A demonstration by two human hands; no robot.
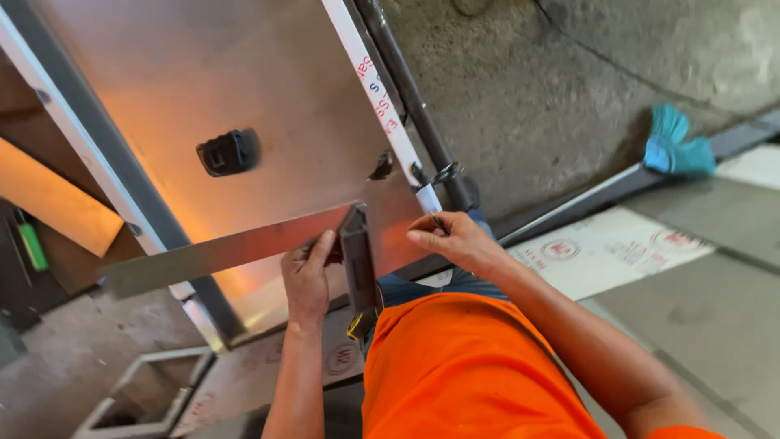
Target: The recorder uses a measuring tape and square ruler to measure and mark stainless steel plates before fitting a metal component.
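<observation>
We are marking out: our left hand (307,280) presses the steel try square (244,248) flat on the shiny framed metal sheet (195,73), while our right hand (451,237) pinches a thin dark scriber (439,222). Tracing the blade needs steadiness. A white printed sheet with round red emblems (605,248) lies right.
</observation>
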